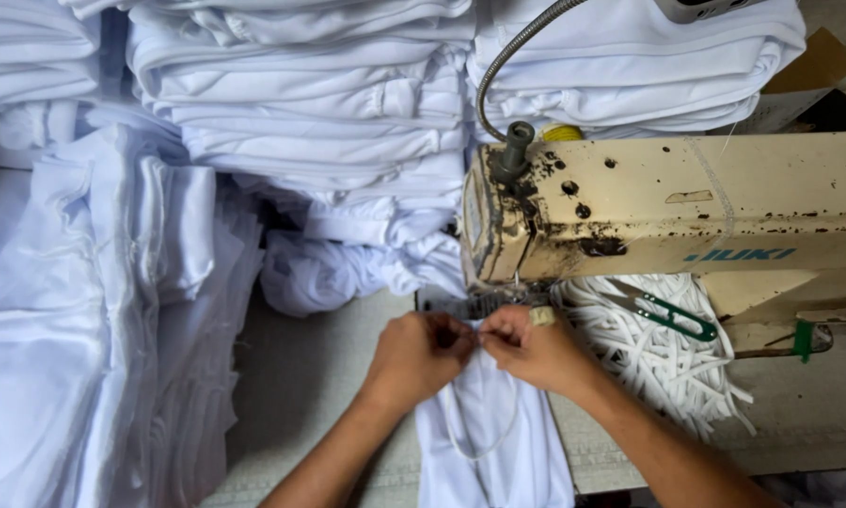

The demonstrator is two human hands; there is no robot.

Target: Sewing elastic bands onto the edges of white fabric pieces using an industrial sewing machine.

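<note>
My left hand (421, 353) and my right hand (531, 346) meet fingertip to fingertip just in front of the needle area of a worn cream sewing machine (667, 202). Both pinch the top edge of a white cloth piece (493, 433) that hangs toward me over the table edge. A thin white cord loops across this cloth below my hands. The needle itself is hidden behind my fingers and the machine head.
Tall stacks of folded white cloth (319, 103) fill the back and left. A heap of white strips (667, 362) lies under the machine arm, with green-handled thread snips (672, 315) on top. A flexible grey lamp neck (512, 56) rises from the machine. Grey table (300, 376).
</note>
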